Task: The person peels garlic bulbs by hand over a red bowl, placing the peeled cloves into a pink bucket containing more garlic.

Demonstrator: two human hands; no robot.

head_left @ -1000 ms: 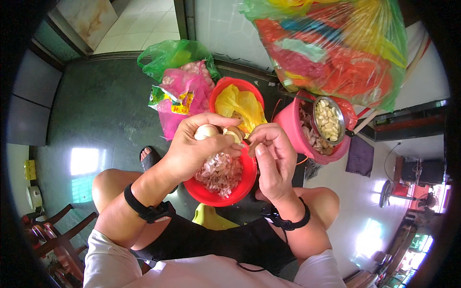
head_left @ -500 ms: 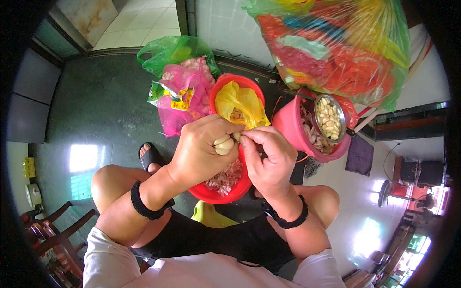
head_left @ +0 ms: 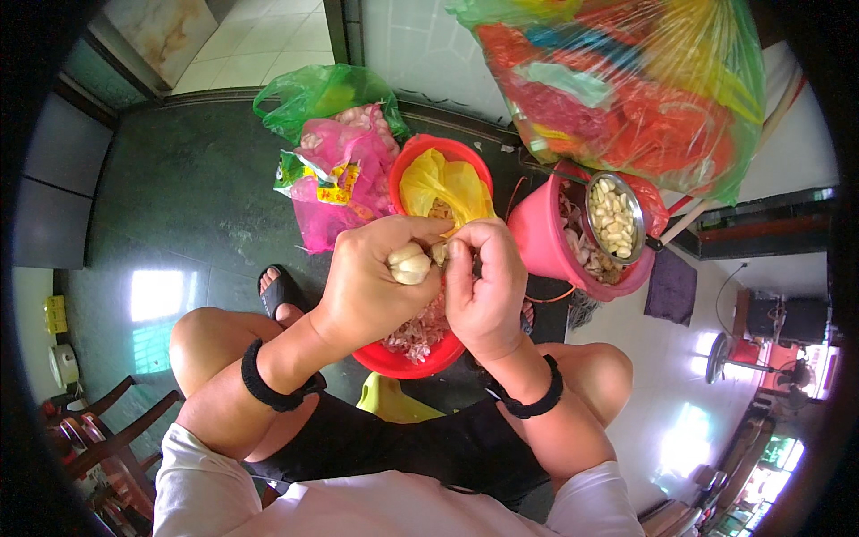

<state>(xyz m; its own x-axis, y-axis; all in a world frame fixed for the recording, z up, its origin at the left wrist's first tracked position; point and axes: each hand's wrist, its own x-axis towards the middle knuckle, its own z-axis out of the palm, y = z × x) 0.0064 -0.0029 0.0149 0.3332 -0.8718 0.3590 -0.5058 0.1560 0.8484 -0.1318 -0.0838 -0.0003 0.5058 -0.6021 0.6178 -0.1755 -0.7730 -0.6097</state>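
My left hand (head_left: 376, 277) is closed around white garlic (head_left: 408, 265), with its fingertips meeting my right hand. My right hand (head_left: 483, 286) pinches a small brownish garlic piece (head_left: 438, 252) at the left hand's fingertips. Both are over a red basin (head_left: 441, 358) of pale garlic skins (head_left: 410, 342). Just beyond them, a second red tub (head_left: 469, 152) holds a crumpled yellow plastic bag (head_left: 428, 183) with small bits inside. To the right, a pink bucket (head_left: 537, 242) holds peelings and a steel bowl of peeled cloves (head_left: 613, 219).
A pink mesh sack (head_left: 327, 206) and green bag (head_left: 318, 98) lie beyond my left hand. A large stuffed plastic bag (head_left: 617, 89) stands at upper right. A yellow stool (head_left: 394, 407) is between my legs, a wooden chair (head_left: 116, 430) at lower left, a sandal (head_left: 279, 295) on my left foot.
My left hand has turned knuckles-up around the garlic and shifted slightly right. My right hand has moved in and left, its thumb and forefinger now pinched against the piece at the left fingertips.
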